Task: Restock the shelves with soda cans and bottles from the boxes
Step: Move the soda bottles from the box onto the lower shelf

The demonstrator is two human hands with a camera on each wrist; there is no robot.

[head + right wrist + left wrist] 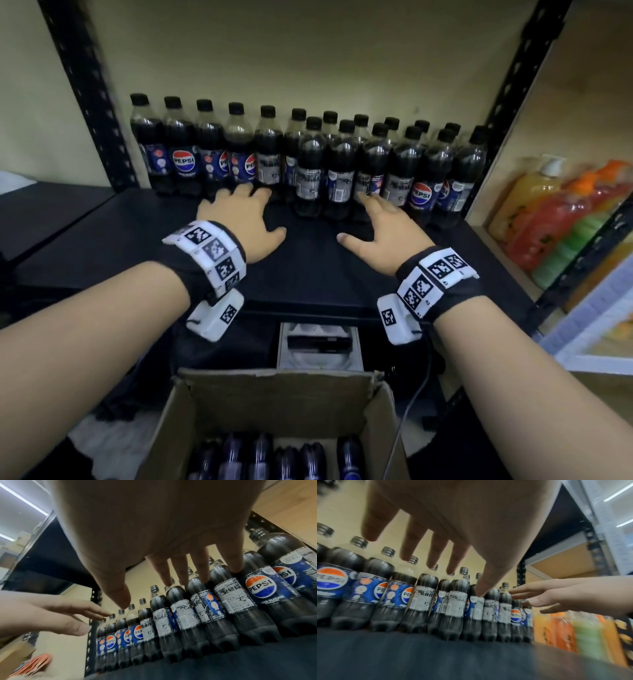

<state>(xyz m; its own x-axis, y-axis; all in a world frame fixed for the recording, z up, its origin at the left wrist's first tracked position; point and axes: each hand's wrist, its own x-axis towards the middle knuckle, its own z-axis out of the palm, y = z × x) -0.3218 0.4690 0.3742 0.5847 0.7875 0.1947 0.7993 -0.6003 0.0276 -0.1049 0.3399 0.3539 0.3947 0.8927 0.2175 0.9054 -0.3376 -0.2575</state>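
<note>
Two rows of black-capped Pepsi bottles (310, 164) stand at the back of a dark shelf (137, 240). My left hand (245, 219) hovers over the shelf just in front of them, fingers spread and straight, holding nothing. My right hand (380, 226) is beside it, also empty with fingers extended toward the front-row bottles (228, 601). In the left wrist view the bottles (423, 601) line up beyond my left fingers (436, 550), with my right hand (565, 597) at the right. A cardboard box (274, 411) below holds several more bottles (260, 455).
Black perforated uprights (85, 92) frame the shelf on both sides. A neighbouring wooden shelf at the right holds colourful orange, red and green bottles (555, 219). A white tray with a dark item (320, 342) sits under the shelf edge, behind the box.
</note>
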